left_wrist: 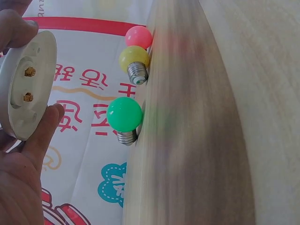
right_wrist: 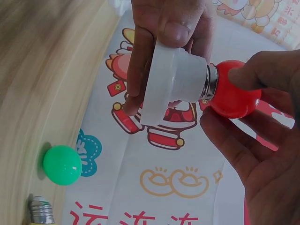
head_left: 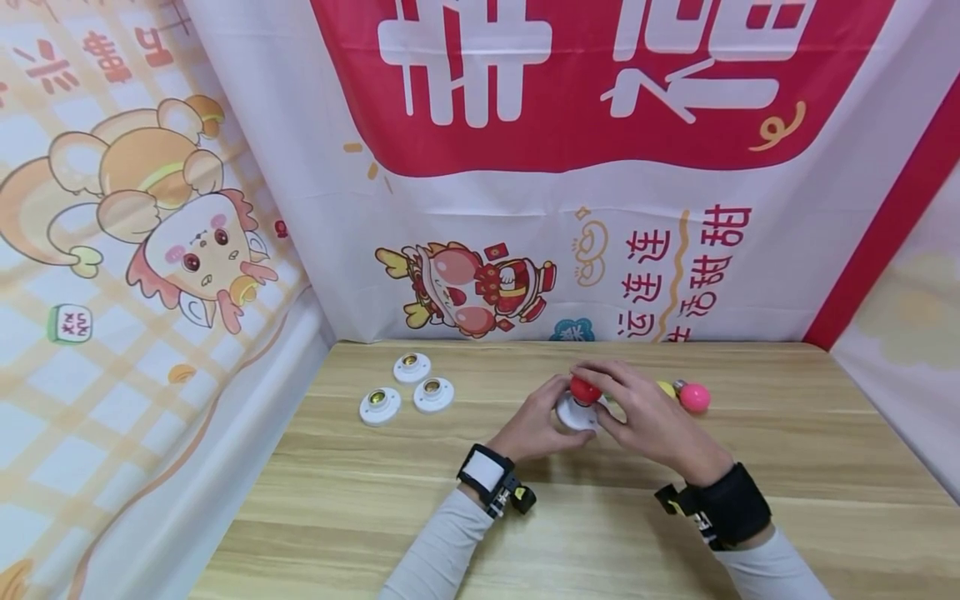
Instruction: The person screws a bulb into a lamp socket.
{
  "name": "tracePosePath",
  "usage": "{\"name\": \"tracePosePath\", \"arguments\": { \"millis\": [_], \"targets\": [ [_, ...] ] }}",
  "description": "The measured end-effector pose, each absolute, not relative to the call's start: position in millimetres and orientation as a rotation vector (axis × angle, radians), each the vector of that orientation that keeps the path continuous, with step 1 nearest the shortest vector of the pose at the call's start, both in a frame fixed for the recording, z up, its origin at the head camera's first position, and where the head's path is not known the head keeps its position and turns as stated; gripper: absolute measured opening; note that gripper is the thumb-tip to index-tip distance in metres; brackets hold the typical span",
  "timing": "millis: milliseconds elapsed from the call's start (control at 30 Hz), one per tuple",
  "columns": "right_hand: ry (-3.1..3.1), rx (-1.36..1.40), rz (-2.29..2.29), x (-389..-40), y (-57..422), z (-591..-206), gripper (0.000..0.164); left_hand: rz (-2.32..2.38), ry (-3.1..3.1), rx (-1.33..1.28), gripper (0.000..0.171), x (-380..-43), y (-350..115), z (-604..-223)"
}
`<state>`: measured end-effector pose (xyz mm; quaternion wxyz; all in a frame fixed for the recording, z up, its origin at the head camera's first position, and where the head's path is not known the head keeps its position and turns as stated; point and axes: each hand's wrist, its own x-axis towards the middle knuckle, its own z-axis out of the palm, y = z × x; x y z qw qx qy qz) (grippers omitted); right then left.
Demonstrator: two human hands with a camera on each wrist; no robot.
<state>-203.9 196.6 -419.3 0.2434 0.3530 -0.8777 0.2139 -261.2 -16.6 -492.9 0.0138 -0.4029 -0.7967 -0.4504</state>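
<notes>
My left hand (head_left: 537,422) grips a white round lamp holder (right_wrist: 161,86) by its base, held up off the table. In the left wrist view the underside of that lamp holder (left_wrist: 33,84) shows two brass screws. My right hand (head_left: 651,414) pinches a red light bulb (right_wrist: 233,90) between thumb and fingers. The bulb's metal screw base sits at the mouth of the lamp holder, with part of the thread still showing. Beyond the hands, a green bulb (left_wrist: 124,115) lies on the table.
Three white lamp holders (head_left: 433,394) stand on the left of the wooden table (head_left: 360,500). A yellow bulb (left_wrist: 134,58) and a pink bulb (head_left: 695,398) lie right of the hands. A printed cloth (head_left: 330,250) hangs along the table's back edge.
</notes>
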Motion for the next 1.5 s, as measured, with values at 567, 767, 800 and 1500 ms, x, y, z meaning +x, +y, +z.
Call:
{"name": "tracePosePath", "arguments": {
  "millis": [567,767,800,1500],
  "targets": [
    [-2.367,0.896,0.522,-206.7,196.2,-420.3,0.061,-1.374,-2.464,-1.279,0.074,-259.7,-16.9,-492.4],
    [-2.446,0.890,0.545,-204.6,195.6,-418.1,0.070,-1.357,-2.455,-1.294,0.078,-259.7,-17.1,-494.2],
    [-2.454,0.894,0.551,-204.2,195.8,-417.8,0.072,-1.359,-2.451,-1.295,0.078,-260.2,-17.4,-494.3],
    [-2.372,0.957,0.526,-206.3,196.9,-420.6,0.061,-1.380,-2.464,-1.272,0.079,-260.8,-20.2,-492.9]
  ]
}}
